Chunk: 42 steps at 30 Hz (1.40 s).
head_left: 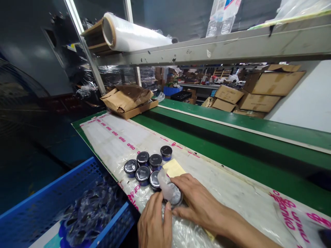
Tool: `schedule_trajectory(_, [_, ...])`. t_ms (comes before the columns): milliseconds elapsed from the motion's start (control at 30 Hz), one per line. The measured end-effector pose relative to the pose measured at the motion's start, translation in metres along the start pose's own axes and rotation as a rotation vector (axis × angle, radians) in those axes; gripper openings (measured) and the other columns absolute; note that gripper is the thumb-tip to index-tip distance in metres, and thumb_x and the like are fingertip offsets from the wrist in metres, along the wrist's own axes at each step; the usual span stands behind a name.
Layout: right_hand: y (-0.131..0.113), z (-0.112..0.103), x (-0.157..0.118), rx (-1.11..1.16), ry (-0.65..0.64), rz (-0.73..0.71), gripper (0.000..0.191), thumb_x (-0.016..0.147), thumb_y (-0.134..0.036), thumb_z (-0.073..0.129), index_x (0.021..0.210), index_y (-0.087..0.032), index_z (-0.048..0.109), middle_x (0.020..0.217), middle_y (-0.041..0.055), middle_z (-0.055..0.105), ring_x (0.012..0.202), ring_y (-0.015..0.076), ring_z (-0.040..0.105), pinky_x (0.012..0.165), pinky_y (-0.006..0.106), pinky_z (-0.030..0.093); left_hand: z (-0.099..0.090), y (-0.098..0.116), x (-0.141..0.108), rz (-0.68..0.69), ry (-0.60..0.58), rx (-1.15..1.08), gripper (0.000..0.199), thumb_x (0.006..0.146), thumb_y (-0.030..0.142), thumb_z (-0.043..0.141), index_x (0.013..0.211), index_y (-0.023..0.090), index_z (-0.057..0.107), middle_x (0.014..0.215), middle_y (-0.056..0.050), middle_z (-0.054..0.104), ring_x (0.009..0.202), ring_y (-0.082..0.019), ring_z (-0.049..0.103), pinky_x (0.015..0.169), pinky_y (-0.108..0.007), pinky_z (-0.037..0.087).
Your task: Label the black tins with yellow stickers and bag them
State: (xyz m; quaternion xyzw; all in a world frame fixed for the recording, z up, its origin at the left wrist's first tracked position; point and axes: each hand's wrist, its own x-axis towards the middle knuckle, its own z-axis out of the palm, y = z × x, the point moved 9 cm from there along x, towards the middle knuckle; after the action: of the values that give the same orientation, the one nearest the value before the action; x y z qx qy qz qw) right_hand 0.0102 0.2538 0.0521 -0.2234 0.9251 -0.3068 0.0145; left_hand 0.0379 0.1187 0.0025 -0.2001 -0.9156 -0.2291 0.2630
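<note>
In the blue plastic crate (51, 174) at the far left lies a heap of film-wrapped jars (88, 210). On the pink-printed plastic sheet (111, 137), a cluster of black-lidded jars (143, 165) stands just beside the person's left hand (153, 222), whose curled fingers (157, 206) and raised thumb grip a jar in clear film (173, 194). The right hand (199, 196) lies over that jar, its fingers (182, 182) pressed together, holding the film down. A pale yellow card (173, 168) sits just beyond, and a green conveyor belt (232, 144) runs off to the right.
</note>
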Motion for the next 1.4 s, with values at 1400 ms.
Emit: schedule_trajectory(1400, [0.011,-0.014,-0.019,-0.417,0.150,0.125,0.036,0.107,-0.026,0.037,0.087,-0.017,0.065,0.084,0.0073,0.067,0.071,0.0211,0.067,0.064,0.030,0.045,0.010,0.007,0.032,-0.208,-0.307,-0.179,0.042,0.098,0.058,0.044,0.077,0.026,0.061,0.071,0.000,0.068,0.066,-0.020,0.069,0.057,-0.029,0.042])
